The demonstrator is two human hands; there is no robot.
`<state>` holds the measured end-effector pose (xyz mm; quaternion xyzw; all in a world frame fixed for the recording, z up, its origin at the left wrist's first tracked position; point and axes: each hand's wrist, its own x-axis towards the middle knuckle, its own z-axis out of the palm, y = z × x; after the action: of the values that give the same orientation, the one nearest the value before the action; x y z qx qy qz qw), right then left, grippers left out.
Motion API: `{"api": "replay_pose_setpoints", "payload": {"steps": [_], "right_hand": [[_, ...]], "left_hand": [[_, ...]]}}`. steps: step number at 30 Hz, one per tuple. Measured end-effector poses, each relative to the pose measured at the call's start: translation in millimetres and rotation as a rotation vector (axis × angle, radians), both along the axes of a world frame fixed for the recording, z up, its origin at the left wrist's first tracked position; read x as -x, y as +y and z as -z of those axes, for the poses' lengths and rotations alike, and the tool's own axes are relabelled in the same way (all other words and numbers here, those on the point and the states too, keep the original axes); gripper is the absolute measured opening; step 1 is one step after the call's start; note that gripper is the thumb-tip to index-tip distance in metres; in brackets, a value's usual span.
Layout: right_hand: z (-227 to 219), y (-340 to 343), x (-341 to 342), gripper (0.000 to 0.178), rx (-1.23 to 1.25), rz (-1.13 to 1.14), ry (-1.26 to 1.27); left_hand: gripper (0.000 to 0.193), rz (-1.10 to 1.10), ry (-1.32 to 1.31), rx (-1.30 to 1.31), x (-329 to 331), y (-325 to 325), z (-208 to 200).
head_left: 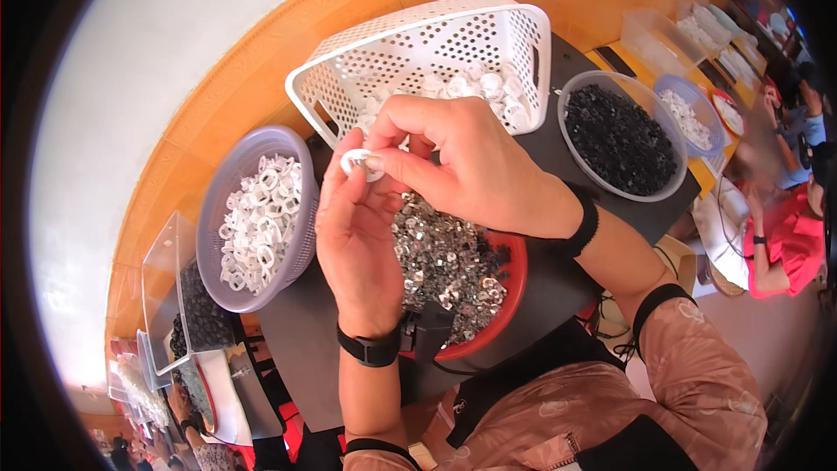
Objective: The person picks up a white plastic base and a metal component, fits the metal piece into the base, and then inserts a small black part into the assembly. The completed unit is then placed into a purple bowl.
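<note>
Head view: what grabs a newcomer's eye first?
First, at centre, the bare left hand and right hand, both touching a small round white plastic part. A round red plastic bowl heaped with shiny metallic pieces sits below the right hand, a white perforated plastic basket beyond. To the left is a round lavender basket of white ring-shaped pieces; upper right, a round translucent tub of black pieces.

A dark table bears a white basket, purple-grey basket, red bowl and clear tub.

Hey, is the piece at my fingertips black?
No, the small round piece between your left hand and right hand is white.
</note>
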<state>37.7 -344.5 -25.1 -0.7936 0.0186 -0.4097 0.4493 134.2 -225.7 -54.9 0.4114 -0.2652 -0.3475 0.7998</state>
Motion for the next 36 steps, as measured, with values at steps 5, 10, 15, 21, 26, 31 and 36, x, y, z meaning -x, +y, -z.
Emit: {"api": "replay_pose_setpoints", "payload": {"steps": [5,10,15,21,26,31,36], "right_hand": [[-1,1,10,0.010,0.012,-0.005,-0.025],[9,-11,38,0.012,0.113,0.070,0.211],[61,-27,55,0.008,0.361,0.101,0.477],[78,-21,46,0.009,0.569,0.176,0.700],[91,-24,38,0.010,0.802,0.137,0.762],[88,-24,37,0.010,0.752,0.130,0.765],[87,-20,37,0.009,0.808,0.140,0.789]], "left_hand": [[0.043,-0.003,0.053,0.004,7,0,-2],[0.046,0.039,0.181,0.113,-1,9,-8],[0.046,0.114,0.175,0.222,4,9,-19],[0.048,0.194,0.233,0.251,7,14,-21],[0.045,0.184,0.234,0.256,6,11,-16],[0.046,0.191,0.238,0.239,4,11,-16],[0.045,0.196,0.252,0.228,5,12,-19]]}}
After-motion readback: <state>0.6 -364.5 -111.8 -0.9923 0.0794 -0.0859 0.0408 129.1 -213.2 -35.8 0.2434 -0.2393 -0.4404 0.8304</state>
